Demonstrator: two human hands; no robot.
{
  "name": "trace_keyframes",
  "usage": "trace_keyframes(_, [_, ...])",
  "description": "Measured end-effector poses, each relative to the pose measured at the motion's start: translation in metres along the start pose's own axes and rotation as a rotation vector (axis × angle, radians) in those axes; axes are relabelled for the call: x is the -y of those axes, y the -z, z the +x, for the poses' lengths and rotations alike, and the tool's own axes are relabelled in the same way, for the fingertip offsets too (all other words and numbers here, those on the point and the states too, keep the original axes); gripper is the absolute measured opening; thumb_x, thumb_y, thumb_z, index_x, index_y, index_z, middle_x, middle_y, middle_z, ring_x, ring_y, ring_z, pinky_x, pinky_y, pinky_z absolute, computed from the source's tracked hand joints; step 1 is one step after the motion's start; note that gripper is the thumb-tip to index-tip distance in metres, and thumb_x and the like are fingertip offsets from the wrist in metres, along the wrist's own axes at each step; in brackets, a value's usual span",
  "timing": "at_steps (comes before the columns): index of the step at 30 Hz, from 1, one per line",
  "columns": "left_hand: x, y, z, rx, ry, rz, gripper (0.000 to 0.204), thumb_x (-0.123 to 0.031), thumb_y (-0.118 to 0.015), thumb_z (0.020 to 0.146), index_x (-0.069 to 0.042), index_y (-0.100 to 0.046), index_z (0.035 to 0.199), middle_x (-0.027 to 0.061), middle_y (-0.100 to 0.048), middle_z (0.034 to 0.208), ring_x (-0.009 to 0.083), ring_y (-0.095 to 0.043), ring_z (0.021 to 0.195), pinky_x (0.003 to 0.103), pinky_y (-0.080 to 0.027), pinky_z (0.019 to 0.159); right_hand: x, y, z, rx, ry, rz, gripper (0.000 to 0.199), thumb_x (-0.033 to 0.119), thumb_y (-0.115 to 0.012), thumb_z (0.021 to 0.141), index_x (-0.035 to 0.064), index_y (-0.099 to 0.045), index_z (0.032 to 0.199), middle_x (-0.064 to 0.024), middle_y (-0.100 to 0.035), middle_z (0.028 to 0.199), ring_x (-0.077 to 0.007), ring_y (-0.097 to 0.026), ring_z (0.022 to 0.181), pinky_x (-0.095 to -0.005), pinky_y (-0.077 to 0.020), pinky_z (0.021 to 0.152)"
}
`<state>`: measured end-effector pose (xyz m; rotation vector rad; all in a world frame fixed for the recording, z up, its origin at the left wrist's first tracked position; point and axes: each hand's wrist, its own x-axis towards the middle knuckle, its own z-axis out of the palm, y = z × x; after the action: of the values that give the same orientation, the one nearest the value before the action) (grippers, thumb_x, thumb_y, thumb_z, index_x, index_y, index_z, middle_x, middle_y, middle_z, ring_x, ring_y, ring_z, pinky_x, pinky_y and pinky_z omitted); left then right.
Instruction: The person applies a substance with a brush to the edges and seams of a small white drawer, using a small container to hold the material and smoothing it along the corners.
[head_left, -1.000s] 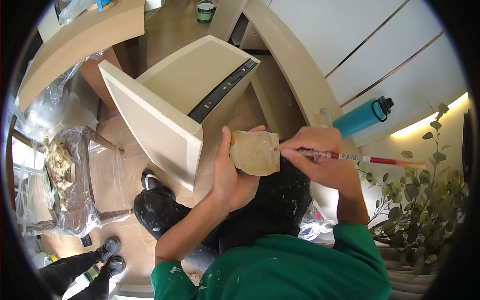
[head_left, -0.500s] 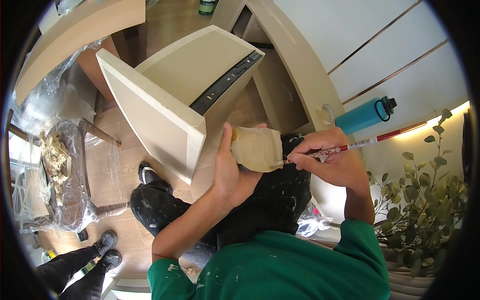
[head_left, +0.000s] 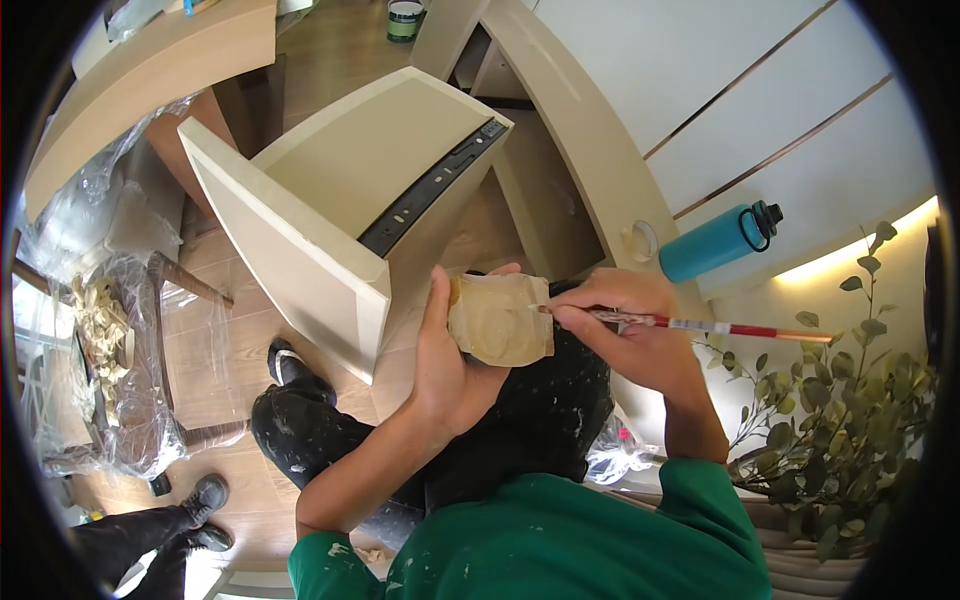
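Observation:
In my left hand (head_left: pixel 450 375) lies a small squarish tub (head_left: pixel 498 335) coated with beige paint, its open side facing up. The thumb stands along its left side and the fingers go under it. My right hand (head_left: pixel 635 335) pinches a thin paintbrush (head_left: pixel 745 330) near its tip. The brush has a red, paint-spattered handle that points to the right. Its tip is at the tub's right rim; the bristles are too small to make out clearly. Just beyond my left hand stands a beige drawer (head_left: pixel 275 225) tilted on the floor, a black slide rail (head_left: pixel 435 190) along its side.
A beige cabinet frame (head_left: pixel 590 140) stands at the back right, with a blue bottle (head_left: pixel 715 243) and a tape roll (head_left: pixel 640 241) on it. A leafy plant (head_left: pixel 815 400) is at the right. Plastic-wrapped furniture (head_left: pixel 140 400) and another person's shoes (head_left: pixel 207 498) are at the left.
The brush tip has moved from the tub's lower right edge up to its right rim, and the handle now slopes down to the right. More of the tub's inside shows. The whole view has shifted slightly.

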<state>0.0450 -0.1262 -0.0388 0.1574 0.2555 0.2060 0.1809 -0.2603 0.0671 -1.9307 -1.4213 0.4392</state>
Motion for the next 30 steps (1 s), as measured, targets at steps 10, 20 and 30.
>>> trace_keyframes(10, [-0.002, -0.007, -0.003, 0.026, -0.017, 0.049, 0.080, -0.069, -0.026, 0.106, -0.004, -0.050, 0.147, 0.0180, -0.058, 0.145, 0.0315, -0.055, 0.135, 0.050, -0.041, 0.115, 0.003, -0.015, 0.008, -0.117, 0.041, 0.107, 0.011, 0.001, -0.078, 0.089, 0.0027, -0.078, 0.100, -0.0059, -0.067, 0.077, -0.0130, -0.060, 0.066, -0.0277, -0.0466, 0.061])
trace_keyframes(20, [-0.003, -0.007, -0.004, 0.037, 0.030, 0.034, 0.080, -0.069, -0.025, 0.106, -0.006, -0.050, 0.148, 0.0165, -0.058, 0.143, 0.0301, -0.055, 0.134, 0.047, -0.041, 0.115, -0.003, -0.009, 0.005, 0.040, 0.085, 0.110, 0.015, 0.000, -0.077, 0.089, 0.0030, -0.078, 0.104, -0.0065, -0.069, 0.082, -0.0123, -0.065, 0.074, -0.0263, -0.0499, 0.064])
trace_keyframes(30, [-0.003, -0.008, -0.003, 0.048, 0.040, 0.064, 0.077, -0.068, -0.023, 0.108, -0.008, -0.049, 0.148, 0.0119, -0.061, 0.138, 0.0251, -0.057, 0.129, 0.045, -0.046, 0.110, 0.001, 0.010, 0.003, 0.079, 0.129, -0.016, 0.015, 0.002, -0.078, 0.086, 0.0042, -0.079, 0.101, -0.0070, -0.068, 0.077, -0.0187, -0.064, 0.067, -0.0300, -0.0475, 0.060])
